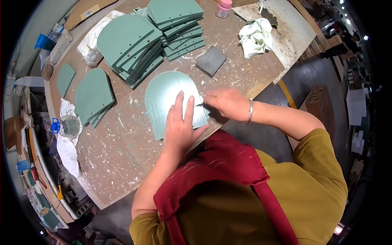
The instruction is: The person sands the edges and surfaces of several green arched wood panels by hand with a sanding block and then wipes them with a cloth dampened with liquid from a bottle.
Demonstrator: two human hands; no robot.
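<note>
A pale green arched panel (157, 100) with a ribbed, shiny face lies near the table's front edge, its rounded end pointing away from me. My left hand (179, 126) rests flat on it, fingers stretched out and thumb toward the lower right corner. At the panel's right edge, my right hand (226, 103) is closed, with its fingertips against that edge. A small dark tip shows at those fingers, but what they hold is too hidden to name. Just beyond the panel sits a grey rectangular block (211, 61).
Stacks of green arched panels (126, 38) stand at the back, with a smaller stack (93, 94) at left. A crumpled white cloth (256, 37) and a pink jar (223, 8) lie far right. A clear bottle (70, 126) sits at the left edge of the scuffed table (110, 163).
</note>
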